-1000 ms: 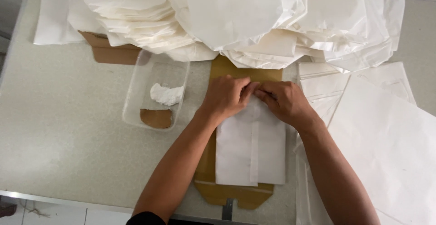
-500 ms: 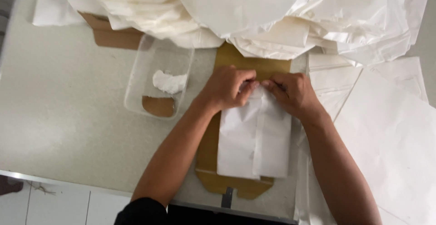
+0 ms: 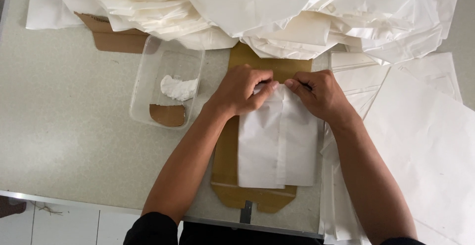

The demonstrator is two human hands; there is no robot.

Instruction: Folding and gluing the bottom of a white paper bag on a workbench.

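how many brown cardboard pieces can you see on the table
3: a long board under the folded white paper, a piece under the top-left stack, a scrap in the clear tray. Others may be hidden.

2 hands (image 3: 282,94) — folded white paper (image 3: 278,143)

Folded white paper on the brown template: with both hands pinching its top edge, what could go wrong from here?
1. The folded white paper lies loose on the brown cardboard template; with the left hand and right hand working only its top edge, it may skew.
2. The heap of white paper overhangs the template's far end and might slump onto the fold.
3. The clear plastic tub of white paste sits beside the left forearm; a nudge could shift it.
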